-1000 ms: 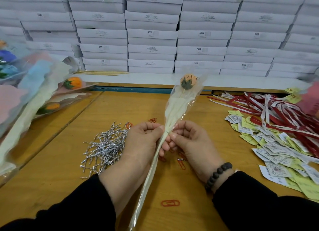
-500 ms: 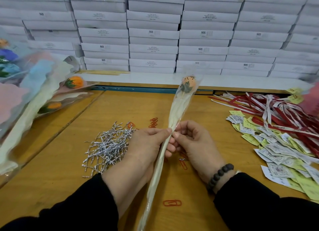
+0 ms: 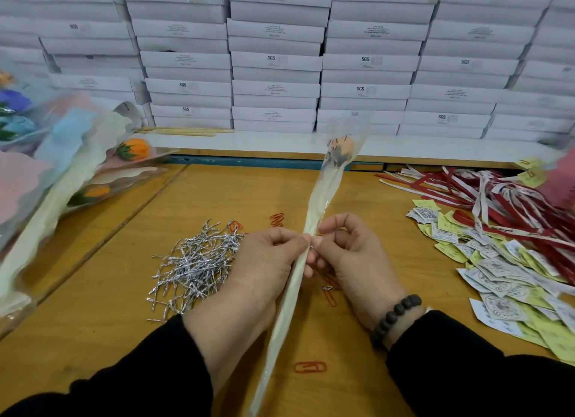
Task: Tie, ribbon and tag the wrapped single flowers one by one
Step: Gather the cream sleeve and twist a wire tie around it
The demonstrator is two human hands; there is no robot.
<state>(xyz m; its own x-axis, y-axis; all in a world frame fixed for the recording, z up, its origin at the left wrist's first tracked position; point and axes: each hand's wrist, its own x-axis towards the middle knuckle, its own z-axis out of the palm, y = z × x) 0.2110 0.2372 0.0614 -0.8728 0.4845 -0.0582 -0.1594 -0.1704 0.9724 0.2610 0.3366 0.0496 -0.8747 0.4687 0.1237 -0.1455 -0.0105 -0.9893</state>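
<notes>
Since the earlier frame the wrapped flower (image 3: 314, 217) has tilted a bit more upright and both hands sit slightly higher on it. Left hand (image 3: 264, 261) pinches the sleeve at its narrow neck; right hand (image 3: 348, 254) pinches the same spot from the other side, fingertips nearly touching. Flower head is above both hands, stem tail runs down between the wrists. Left of the left hand: wrapped flowers pile (image 3: 62, 167), then silver twist ties (image 3: 196, 261) just beside it. Right of the right hand: tags (image 3: 497, 270) and ribbons (image 3: 513, 205) on the worktop (image 3: 93, 323). Red paper clips (image 3: 309, 367) lie below the hands.

stacked white boxes (image 3: 277, 58), red paper clips (image 3: 310, 367), wooden table (image 3: 93, 307)
</notes>
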